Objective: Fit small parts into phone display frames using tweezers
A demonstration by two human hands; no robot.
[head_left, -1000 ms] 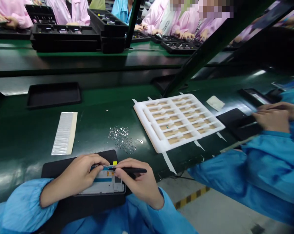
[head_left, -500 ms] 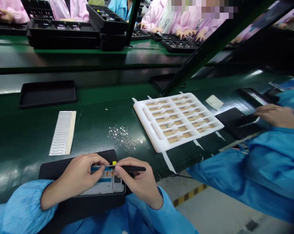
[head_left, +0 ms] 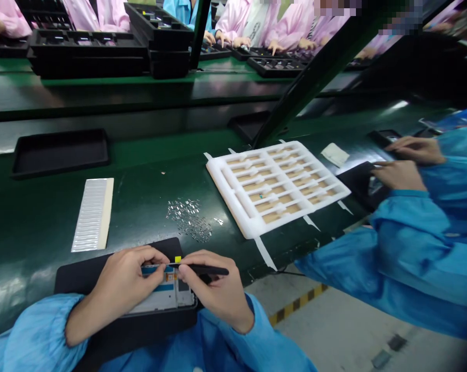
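An opened phone frame (head_left: 167,295) with a white and blue inside lies on a black mat (head_left: 78,271) at the near edge of the green belt. My left hand (head_left: 127,281) rests on its left half, fingers curled and pinching at its top edge. My right hand (head_left: 214,292) is closed round black tweezers (head_left: 202,269), whose tip points left at the top of the frame, beside a small yellow tab (head_left: 177,259).
A white foam tray (head_left: 276,183) of small brown parts lies ahead to the right, with loose silvery bits (head_left: 189,217) and a strip of labels (head_left: 92,213) to its left. A co-worker in blue (head_left: 411,243) works at the right. Black trays (head_left: 59,151) sit farther back.
Both hands stay on the phone frame with only slight finger shifts. The view has drifted a little. The co-worker's hands at the right have moved over their own tray.
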